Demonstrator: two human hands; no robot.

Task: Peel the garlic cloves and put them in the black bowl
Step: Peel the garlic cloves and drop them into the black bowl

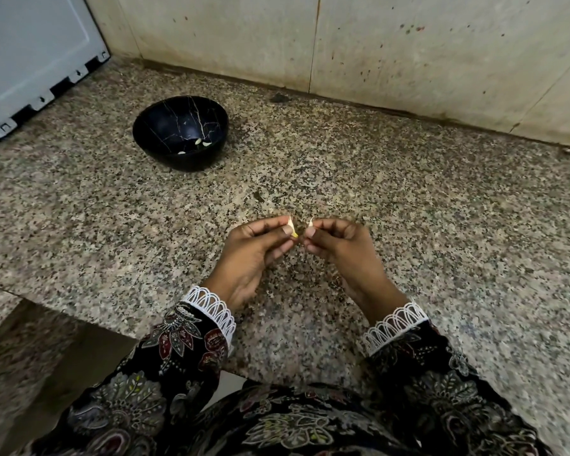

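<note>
garlic clove (pixel 293 229) mostly hidden, left hand (pixel 255 250)

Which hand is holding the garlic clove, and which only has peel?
The left hand pinches the garlic clove; the right hand pinches only a thin peel strip.

Glossy black bowl (pixel 180 133) with pale veining sits on polished, speckled granite counter (pixel 408 209).

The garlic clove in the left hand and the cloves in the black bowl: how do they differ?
The garlic clove is pinched in the left hand, above the counter, with skin still on it; the right hand pinches a torn skin piece. The cloves in the bowl lie loose in the black bowl and look bare. All are small and pale.
</note>
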